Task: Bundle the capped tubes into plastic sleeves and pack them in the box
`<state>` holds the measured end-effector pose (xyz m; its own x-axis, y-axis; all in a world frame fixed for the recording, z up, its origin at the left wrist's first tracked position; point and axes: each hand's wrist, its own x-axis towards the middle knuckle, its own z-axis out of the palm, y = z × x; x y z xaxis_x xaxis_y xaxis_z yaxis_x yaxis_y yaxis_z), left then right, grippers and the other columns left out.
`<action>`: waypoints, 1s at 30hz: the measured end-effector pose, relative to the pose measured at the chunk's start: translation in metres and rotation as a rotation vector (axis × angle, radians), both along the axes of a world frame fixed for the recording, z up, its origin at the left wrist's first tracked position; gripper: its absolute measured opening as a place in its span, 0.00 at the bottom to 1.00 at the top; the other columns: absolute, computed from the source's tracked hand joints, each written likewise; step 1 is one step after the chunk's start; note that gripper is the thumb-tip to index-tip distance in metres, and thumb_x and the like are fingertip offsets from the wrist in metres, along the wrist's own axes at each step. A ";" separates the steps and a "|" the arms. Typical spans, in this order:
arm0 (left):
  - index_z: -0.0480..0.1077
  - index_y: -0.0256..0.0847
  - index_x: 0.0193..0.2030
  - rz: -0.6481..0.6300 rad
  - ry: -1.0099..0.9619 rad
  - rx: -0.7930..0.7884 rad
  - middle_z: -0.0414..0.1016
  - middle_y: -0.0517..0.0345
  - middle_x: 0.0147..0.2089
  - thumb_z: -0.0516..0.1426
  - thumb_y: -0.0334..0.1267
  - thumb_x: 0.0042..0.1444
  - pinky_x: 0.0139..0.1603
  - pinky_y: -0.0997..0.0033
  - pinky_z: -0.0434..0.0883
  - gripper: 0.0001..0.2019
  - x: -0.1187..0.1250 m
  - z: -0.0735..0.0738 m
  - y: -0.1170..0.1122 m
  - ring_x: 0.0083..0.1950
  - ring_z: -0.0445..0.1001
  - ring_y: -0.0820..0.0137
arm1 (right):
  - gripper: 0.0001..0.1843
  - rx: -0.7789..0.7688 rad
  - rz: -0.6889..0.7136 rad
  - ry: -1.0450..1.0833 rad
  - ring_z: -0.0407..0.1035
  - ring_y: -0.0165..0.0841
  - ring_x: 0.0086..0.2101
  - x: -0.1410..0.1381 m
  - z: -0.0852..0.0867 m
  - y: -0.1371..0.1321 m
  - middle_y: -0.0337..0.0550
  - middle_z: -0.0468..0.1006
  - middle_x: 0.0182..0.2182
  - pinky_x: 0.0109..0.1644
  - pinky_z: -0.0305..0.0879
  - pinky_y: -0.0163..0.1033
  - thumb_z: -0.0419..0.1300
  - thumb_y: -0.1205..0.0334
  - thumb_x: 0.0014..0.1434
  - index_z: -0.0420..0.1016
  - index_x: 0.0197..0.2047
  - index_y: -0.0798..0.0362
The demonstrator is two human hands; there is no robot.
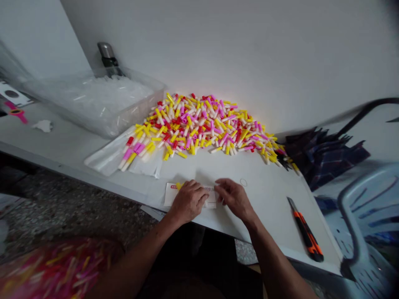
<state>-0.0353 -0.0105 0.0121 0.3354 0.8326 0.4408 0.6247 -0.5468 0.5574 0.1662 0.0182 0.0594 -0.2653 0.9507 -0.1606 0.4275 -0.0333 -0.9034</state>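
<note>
1. Left hand [188, 202] and right hand [234, 199] sit together near the edge of the white worktop [268, 187], over a white paper slip with red print [171, 194].
2. Slip lies directly under the fingers, long axis running left-right, roughly along the worktop edge. Left hand is nearer: it covers most of the slip's left part. Right hand is at its right end.
3. Small yellow plastic tip [178, 185] pokes out at the slip's far edge, just beyond the left hand's fingers [197, 185].
4. Fingers: both sets curl down on the slip, tips close together. Clamped or resting: cannot tell.
5. Ahead of the fingers: heap of pink, yellow, red and white plastic tubes [193, 124]. Right of them: orange-and-black utility knife [306, 231].
</note>
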 end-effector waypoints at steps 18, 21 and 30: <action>0.74 0.42 0.36 -0.004 -0.045 -0.001 0.78 0.53 0.37 0.56 0.36 0.71 0.48 0.56 0.67 0.10 -0.002 -0.001 0.002 0.45 0.71 0.61 | 0.14 0.777 0.479 -0.818 0.67 0.45 0.57 -0.121 0.040 0.152 0.56 0.74 0.56 0.49 0.68 0.41 0.59 0.62 0.70 0.82 0.54 0.54; 0.75 0.43 0.38 -0.015 -0.072 -0.004 0.78 0.54 0.39 0.55 0.36 0.71 0.50 0.56 0.67 0.10 -0.003 -0.001 0.002 0.46 0.71 0.61 | 0.11 0.750 0.322 -0.619 0.72 0.40 0.46 -0.064 0.050 0.126 0.52 0.77 0.47 0.49 0.68 0.41 0.63 0.61 0.69 0.83 0.50 0.55; 0.74 0.43 0.39 -0.052 -0.118 0.035 0.78 0.56 0.38 0.56 0.35 0.71 0.49 0.58 0.67 0.08 -0.006 -0.003 0.003 0.43 0.71 0.63 | 0.10 0.620 0.197 -0.341 0.76 0.34 0.38 0.073 -0.008 0.012 0.49 0.79 0.48 0.43 0.74 0.40 0.59 0.60 0.73 0.81 0.51 0.50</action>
<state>-0.0411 -0.0072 0.0086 0.3216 0.7986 0.5087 0.5261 -0.5974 0.6053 0.2388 0.0305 0.0517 -0.4721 0.8335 0.2870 0.6332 0.5472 -0.5474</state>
